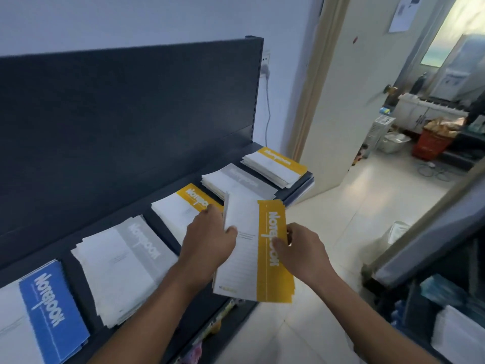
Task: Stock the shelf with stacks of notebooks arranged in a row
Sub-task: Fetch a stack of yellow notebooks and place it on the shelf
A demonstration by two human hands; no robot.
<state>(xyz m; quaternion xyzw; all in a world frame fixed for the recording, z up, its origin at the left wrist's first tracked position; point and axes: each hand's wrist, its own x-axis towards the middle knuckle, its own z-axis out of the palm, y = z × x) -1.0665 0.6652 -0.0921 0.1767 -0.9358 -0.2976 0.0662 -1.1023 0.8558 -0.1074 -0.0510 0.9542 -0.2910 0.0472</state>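
A person holds a stack of yellow notebooks [252, 248] in the air just past the front edge of the dark shelf [131, 114], left hand [207, 240] clamped on its white side, right hand [301, 248] pinching its yellow band. Along the shelf lie a blue stack [52, 306], grey stack [126, 266], yellow stack [181, 206], second grey stack [236, 179] and end yellow stack [278, 164]
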